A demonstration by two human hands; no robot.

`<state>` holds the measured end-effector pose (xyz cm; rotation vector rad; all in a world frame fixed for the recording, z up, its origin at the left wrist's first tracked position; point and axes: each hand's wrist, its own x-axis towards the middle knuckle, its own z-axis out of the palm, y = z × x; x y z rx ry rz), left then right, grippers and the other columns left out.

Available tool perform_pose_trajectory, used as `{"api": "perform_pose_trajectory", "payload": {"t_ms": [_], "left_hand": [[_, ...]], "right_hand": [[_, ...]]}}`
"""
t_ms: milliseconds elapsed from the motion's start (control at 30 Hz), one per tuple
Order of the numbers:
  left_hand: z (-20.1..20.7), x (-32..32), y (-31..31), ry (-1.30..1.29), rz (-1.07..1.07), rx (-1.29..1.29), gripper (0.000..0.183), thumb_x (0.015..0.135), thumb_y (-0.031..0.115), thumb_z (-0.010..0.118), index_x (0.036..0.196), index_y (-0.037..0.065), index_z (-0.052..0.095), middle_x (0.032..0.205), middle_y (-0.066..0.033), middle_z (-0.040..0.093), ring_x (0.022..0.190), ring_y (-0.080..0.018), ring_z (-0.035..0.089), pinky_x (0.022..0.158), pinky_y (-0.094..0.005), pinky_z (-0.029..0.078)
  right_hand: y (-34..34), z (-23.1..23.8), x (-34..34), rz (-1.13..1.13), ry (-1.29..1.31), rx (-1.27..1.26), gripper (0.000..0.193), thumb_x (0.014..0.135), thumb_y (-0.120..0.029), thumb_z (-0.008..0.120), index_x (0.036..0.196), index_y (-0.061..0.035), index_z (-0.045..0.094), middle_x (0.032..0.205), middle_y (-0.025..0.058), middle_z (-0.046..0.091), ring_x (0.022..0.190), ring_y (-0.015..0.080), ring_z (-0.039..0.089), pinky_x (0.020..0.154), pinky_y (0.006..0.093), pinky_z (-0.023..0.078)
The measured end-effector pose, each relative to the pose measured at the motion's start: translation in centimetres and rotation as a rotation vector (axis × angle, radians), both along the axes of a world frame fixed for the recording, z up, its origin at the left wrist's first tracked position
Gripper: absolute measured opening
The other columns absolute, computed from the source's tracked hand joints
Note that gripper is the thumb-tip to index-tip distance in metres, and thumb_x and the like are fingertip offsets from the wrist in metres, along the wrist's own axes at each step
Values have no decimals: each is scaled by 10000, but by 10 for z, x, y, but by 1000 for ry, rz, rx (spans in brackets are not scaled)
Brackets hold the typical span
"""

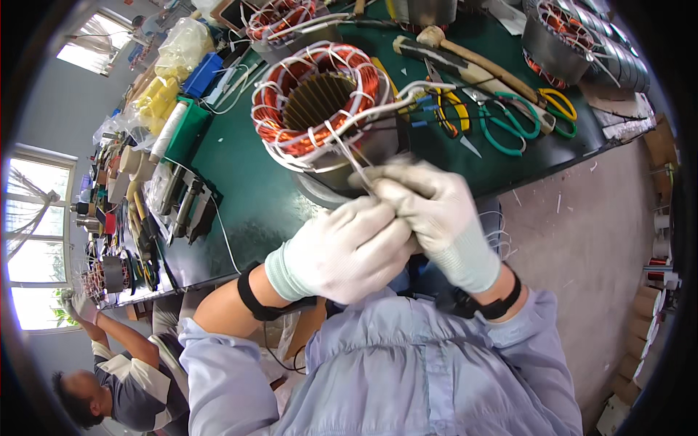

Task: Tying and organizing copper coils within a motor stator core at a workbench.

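Note:
A motor stator (pixel 320 109) with orange-red copper windings stands upright on the green bench, its coils bound all round with white lacing. From its near right side a thin white cord (pixel 356 161) runs down toward me. My left hand (pixel 352 251), in a white knit glove, is closed with its fingertips pinched together at the cord's end. Against it, my right hand (pixel 432 211), gloved the same way, is also closed around the cord; its fingertips are smeared by motion. White-sleeved lead wires (pixel 392 107) leave the stator toward the right.
Right of the stator lie yellow-handled pliers (pixel 452 112), green-handled scissors (pixel 512 127) and a wooden-handled hammer (pixel 472 54). More stators (pixel 556 43) stand at the back. A green bin (pixel 190 131) and piled tools occupy the left. Another person (pixel 127 363) works at far left.

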<state>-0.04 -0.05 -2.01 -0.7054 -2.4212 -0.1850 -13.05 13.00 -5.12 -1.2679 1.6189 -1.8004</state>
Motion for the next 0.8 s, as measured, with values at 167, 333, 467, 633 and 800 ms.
{"api": "perform_pose_trajectory", "payload": {"t_ms": [167,333,467,633,800], "left_hand": [[26,-4,-48,344,472,60,296,633,210,800,867,51,713,1011,-124,672,961,-344,659,950,-468,535],[34,-17,-67,-73,454,250,342,635,116,754,962,50,683,814,-89,618,769,-313,605,825,-412,456],[36,-24,-60,-7,471,208,289,658,129,761,929,67,681,778,-63,620,733,-280,604,781,-396,454],[29,-29,-61,-62,548,255,287,705,202,812,887,35,665,784,-95,630,743,-311,598,763,-402,451],[23,-28,-49,-16,619,297,264,724,191,819,862,28,663,764,-95,624,751,-311,589,760,-395,450]], "right_hand": [[23,23,-11,-46,500,-153,535,1024,-518,558,879,-20,689,721,72,598,675,189,543,655,309,462],[-14,37,36,344,-695,-163,475,1008,-461,606,851,-14,642,776,91,644,669,191,546,625,326,447],[-23,-16,17,145,-39,-175,376,999,-354,648,808,-30,636,720,99,561,673,247,516,626,356,423],[-30,-33,19,-38,183,-389,134,992,-132,603,927,-23,648,749,93,603,660,255,543,628,331,468],[28,-53,10,170,-616,121,237,1051,-221,570,1112,-22,683,825,27,650,700,95,575,646,265,466]]}}
